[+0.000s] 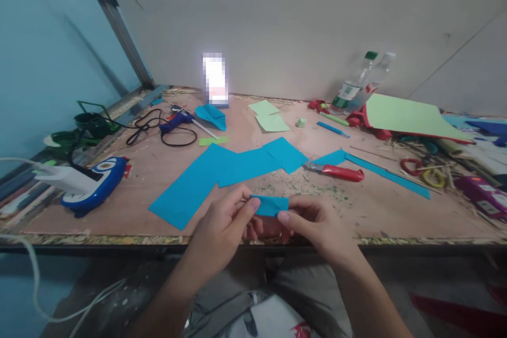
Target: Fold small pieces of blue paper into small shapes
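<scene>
Between both hands, above the table's front edge, is a small folded piece of blue paper. My left hand pinches its left end, with the thumb on top. At its right end, my right hand grips the lower corner between thumb and fingers. Just beyond the hands lie larger blue sheets, overlapping in a row. To their right rests a red-handled cutter, its tip by the sheets' edge. A long blue strip stretches away to the right of it.
A blue power strip with a white plug is at left, near a glue gun and its black cable. A lit phone stands at the back. Bottles, green sheets and a purple box are on the right.
</scene>
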Tool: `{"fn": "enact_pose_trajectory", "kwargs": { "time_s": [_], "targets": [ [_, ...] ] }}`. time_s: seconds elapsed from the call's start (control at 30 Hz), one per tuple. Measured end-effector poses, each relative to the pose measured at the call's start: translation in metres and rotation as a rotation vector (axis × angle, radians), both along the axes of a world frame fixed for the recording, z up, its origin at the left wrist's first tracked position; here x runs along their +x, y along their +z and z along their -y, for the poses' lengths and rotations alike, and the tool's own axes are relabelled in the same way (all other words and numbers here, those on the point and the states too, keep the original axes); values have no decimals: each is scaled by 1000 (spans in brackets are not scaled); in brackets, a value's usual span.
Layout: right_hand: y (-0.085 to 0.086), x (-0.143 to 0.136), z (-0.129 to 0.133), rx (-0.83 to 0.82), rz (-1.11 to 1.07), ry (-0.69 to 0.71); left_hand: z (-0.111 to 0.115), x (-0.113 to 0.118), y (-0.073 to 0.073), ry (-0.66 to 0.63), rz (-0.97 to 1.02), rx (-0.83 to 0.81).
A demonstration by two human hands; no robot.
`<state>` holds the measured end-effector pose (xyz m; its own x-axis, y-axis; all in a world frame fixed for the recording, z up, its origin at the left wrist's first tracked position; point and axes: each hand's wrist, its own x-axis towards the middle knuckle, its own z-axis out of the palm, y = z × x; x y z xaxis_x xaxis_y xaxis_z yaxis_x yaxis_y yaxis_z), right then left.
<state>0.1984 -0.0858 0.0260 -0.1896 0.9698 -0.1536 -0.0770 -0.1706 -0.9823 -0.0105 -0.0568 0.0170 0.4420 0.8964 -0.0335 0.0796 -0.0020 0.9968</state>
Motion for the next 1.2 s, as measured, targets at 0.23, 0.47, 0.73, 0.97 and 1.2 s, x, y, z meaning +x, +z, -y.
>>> {"fn": "enact_pose_trajectory", "kwargs": {
  "time_s": [0.23, 0.47, 0.73, 0.97, 1.2],
  "targets": [
    [5, -2, 0, -11, -26, 14, 0, 1, 7, -6, -116, 106],
    [2, -1, 0, 53, 45, 22, 2, -5, 7, -120, -169, 151],
    [-3, 0, 1, 146, 141, 69, 2, 0, 6, -145, -238, 225],
    [0, -3, 3, 253, 355, 55, 2, -1, 7, -132, -246, 240],
    [-1, -2, 4, 297, 358, 42, 4, 1, 7, -125, -204, 242]
  ]
}}
